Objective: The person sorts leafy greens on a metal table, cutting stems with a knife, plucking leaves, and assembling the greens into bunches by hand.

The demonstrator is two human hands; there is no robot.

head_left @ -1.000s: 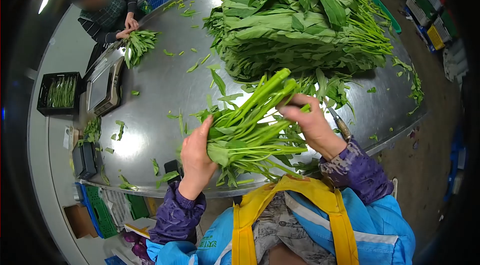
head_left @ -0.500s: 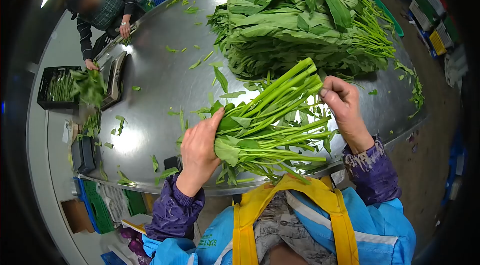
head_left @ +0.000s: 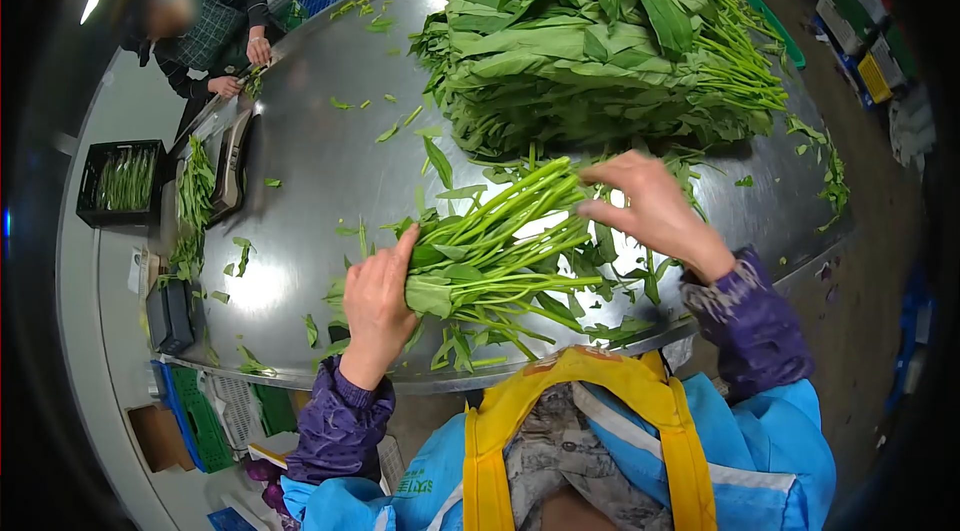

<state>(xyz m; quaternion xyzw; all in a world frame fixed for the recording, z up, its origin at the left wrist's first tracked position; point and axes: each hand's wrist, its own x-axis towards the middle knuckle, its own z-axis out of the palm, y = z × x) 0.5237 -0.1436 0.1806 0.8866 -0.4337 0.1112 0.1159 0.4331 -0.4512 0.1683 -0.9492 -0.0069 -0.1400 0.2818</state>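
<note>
My left hand (head_left: 380, 303) is wrapped round the leafy part of a bunch of green stems (head_left: 500, 246), whose cut ends point up and to the right. Beside those ends is my right hand (head_left: 655, 206), its thumb and fingers apart, with nothing visible between them. A large stack of leafy greens (head_left: 590, 51) lies on the metal table (head_left: 330, 176) just beyond the bunch. Loose leaves (head_left: 438, 161) are scattered around both hands, and more lie beneath the bunch.
At the upper left, a co-worker (head_left: 215, 26) has both hands at the table edge. Near them are a scale (head_left: 232, 166), hanging greens (head_left: 195, 191) and a black crate (head_left: 122, 183) of stems. A dark box (head_left: 170, 316) stands at the left edge.
My right hand has opened and moved up and left from its pinched position. The bunch has shifted slightly left with my left hand. The co-worker's lower hand has left the greens beside the scale.
</note>
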